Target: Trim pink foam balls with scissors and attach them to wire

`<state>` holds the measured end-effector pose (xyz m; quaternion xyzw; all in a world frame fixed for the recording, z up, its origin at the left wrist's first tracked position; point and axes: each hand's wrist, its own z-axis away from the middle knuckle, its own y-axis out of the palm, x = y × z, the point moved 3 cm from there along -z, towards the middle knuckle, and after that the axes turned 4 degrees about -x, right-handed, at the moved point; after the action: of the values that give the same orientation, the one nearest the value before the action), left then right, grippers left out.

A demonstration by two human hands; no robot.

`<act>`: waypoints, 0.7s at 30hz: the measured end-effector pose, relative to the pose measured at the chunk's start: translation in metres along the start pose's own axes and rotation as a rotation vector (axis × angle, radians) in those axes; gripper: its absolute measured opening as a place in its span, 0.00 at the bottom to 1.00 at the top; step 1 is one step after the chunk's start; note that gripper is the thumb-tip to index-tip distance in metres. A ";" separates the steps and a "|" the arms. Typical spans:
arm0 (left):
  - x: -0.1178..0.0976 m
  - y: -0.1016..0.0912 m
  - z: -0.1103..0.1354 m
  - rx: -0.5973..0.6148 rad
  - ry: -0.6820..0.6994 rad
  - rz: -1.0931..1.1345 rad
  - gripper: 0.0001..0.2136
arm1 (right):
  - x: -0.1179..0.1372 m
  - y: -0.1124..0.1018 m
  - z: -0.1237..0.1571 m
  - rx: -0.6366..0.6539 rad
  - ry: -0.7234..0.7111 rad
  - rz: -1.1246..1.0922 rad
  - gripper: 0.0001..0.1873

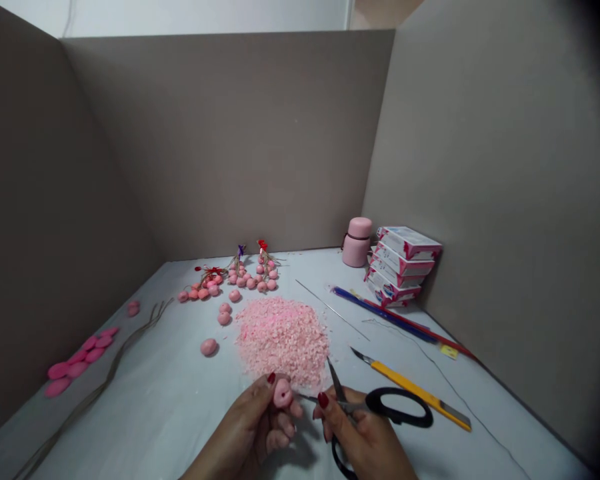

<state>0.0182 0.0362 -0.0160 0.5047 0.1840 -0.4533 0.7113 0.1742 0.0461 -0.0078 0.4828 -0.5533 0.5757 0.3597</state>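
My left hand (260, 427) pinches a small pink clay ball (283, 393) between thumb and fingers, low in the middle of the view. My right hand (363, 440) grips black-handled scissors (380, 407); their blades are parted and point up and left, with the tips close beside the ball. Just beyond both hands lies a heap of pink clay shavings (283, 340) on the white table (155, 400).
Several pink balls (209, 347) and wired ball clusters (253, 273) lie farther back. Flat pink petals (80, 360) and brown wires (105, 380) are at left. A yellow utility knife (415, 390), coloured sticks (390, 317), stacked boxes (403, 263) and a pink jar (357, 241) are at right. Cardboard walls enclose the table.
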 end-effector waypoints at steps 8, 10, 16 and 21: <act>-0.009 -0.004 0.001 -0.172 0.426 -0.519 0.14 | 0.007 -0.005 0.001 -0.064 -0.072 0.056 0.27; -0.011 -0.002 0.006 -0.225 0.542 -0.747 0.10 | 0.007 -0.005 0.002 -0.065 -0.071 0.039 0.27; -0.011 0.005 0.012 -0.225 0.735 -0.940 0.07 | 0.007 -0.002 0.005 0.001 -0.160 0.105 0.26; -0.008 0.001 0.009 -0.180 0.755 -0.931 0.08 | 0.007 -0.003 0.006 0.019 -0.261 0.234 0.27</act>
<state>0.0134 0.0317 -0.0061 0.4348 0.6630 -0.4891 0.3636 0.1761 0.0402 -0.0002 0.4893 -0.6422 0.5511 0.2107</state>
